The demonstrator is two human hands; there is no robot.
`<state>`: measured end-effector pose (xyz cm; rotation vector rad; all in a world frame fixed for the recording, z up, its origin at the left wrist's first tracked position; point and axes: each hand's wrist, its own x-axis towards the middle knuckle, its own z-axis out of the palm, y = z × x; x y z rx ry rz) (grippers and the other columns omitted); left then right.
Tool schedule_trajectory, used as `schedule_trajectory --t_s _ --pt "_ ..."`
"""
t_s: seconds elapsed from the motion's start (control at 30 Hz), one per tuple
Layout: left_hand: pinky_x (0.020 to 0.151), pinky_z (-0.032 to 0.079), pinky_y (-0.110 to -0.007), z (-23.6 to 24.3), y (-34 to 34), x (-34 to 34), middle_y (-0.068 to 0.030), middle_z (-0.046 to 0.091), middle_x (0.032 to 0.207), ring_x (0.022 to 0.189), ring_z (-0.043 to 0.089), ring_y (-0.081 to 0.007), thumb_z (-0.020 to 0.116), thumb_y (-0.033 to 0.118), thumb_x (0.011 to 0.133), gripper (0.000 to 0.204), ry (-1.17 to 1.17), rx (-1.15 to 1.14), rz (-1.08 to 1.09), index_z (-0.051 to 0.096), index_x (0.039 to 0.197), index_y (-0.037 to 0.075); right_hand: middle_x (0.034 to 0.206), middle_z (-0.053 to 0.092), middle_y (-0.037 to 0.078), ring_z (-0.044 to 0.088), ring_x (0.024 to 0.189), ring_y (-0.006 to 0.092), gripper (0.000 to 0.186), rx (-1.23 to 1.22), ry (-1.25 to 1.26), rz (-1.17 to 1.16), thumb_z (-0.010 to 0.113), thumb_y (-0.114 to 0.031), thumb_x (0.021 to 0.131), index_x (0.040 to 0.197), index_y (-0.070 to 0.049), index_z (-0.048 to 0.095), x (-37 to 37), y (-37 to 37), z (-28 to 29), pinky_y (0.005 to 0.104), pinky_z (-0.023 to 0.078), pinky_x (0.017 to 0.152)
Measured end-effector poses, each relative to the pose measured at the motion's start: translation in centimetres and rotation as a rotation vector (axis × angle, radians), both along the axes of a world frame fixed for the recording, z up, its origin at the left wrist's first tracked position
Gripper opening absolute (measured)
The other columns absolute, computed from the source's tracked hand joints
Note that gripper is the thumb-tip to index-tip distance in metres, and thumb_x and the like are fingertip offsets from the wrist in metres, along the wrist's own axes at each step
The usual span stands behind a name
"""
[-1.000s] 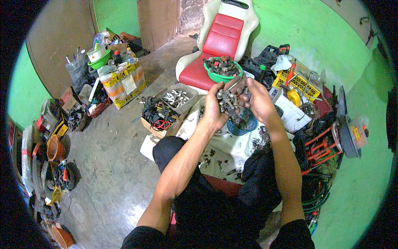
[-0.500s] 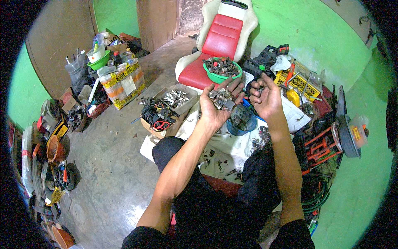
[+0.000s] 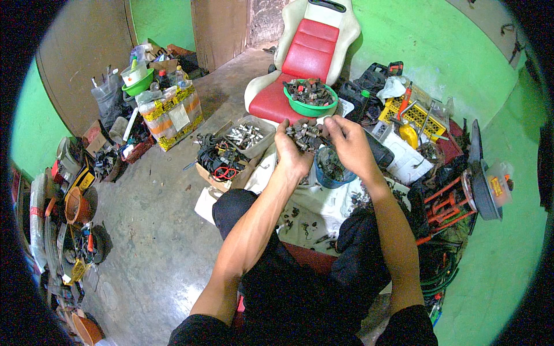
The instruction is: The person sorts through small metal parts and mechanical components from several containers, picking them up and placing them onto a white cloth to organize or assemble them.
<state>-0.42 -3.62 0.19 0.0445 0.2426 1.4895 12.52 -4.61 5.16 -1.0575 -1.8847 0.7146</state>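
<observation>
My left hand (image 3: 293, 158) is cupped palm up around a heap of small dark metal parts (image 3: 306, 136). My right hand (image 3: 353, 149) has come in at the heap's right side, its thumb and fingers pinched together; whatever lies between the fingertips is hidden. Just below the hands stands a round blue tub (image 3: 337, 183) with dark bits inside. Beyond them a green basin (image 3: 318, 109), full of dark metal pieces, rests on a red and white car seat (image 3: 268, 106). A grey tray (image 3: 266, 144) of silvery parts stands left of my left hand.
A cardboard box (image 3: 238, 180) holds black cables and a red wire. Loose bits (image 3: 306, 225) lie on the white surface between my knees. At the right are a yellow crate (image 3: 398, 112) and an orange metal frame (image 3: 447, 207). A taped carton (image 3: 173, 118) stands at the left.
My right hand has moved left from beside the heap to touch it, and its fingers have closed into a pinch. My left hand still holds the parts, its fingers curled more around them.
</observation>
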Motion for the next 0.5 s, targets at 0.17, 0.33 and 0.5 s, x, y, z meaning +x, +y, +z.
schedule_trajectory --t_s 0.17,0.33,0.5 --pt "0.081 0.044 -0.038 -1.4 0.4 -0.6 -0.0092 0.063 0.089 0.085 0.058 -0.0225 0.033 0.042 0.095 0.043 0.085 0.059 -0.042 0.057 0.090 0.007 0.064 0.047 -0.002 0.038 0.051 0.0028 0.029 -0.690 0.575 0.323 0.046 -0.034 0.096 0.091 -0.007 0.055 -0.3 -0.7 0.7 0.0173 0.027 0.042" --pt "0.085 0.043 -0.037 -1.2 0.9 0.4 -0.0084 0.064 0.092 0.091 0.058 -0.0221 0.032 0.045 0.096 0.044 0.192 0.085 -0.085 0.059 0.095 0.010 0.079 0.062 0.009 0.057 0.061 0.0152 0.027 -0.091 0.203 0.185 0.052 -0.028 0.093 0.096 -0.002 0.061 0.4 0.9 -0.9 0.0281 0.044 0.054" --pt "0.086 0.042 -0.037 -0.9 0.1 0.2 -0.0065 0.062 0.095 0.094 0.056 -0.0204 0.032 0.044 0.097 0.043 0.233 0.158 -0.081 0.057 0.101 0.010 0.096 0.065 0.018 0.064 0.086 0.0327 0.020 0.373 -0.271 0.051 0.058 -0.016 0.086 0.099 -0.003 0.064 -0.9 -1.1 0.1 0.0373 0.049 0.079"
